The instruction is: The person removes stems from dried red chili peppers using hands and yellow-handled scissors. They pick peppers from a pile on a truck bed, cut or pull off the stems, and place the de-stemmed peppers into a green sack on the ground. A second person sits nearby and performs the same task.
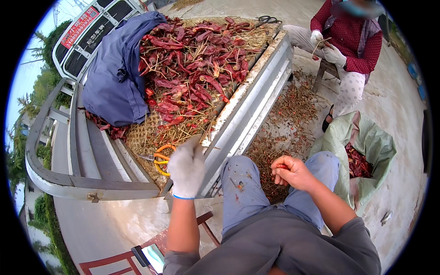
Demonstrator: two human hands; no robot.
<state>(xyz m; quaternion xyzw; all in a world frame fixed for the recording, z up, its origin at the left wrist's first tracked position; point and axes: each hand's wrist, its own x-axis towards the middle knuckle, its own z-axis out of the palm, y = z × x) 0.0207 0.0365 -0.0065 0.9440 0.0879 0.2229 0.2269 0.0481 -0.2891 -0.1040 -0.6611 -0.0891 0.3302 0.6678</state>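
Over the knees, the right hand (293,173) pinches a red chili (283,167) in curled fingertips; the gloved left hand (186,168), fingers closed, reaches toward the scissors (160,160).

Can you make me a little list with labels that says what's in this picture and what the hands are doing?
Place: outdoors, beside a small truck bed
Pile: dried red chillies mixed with straw
Blue cloth: lies over the left part of the pile
Left hand: in a white glove, reaching to the edge of the pile
Right hand: bare, closed on a small red chilli piece
Scissors: orange handles, next to the left hand
Sack: green, open, chillies inside
Other person: seated, gloved hands together
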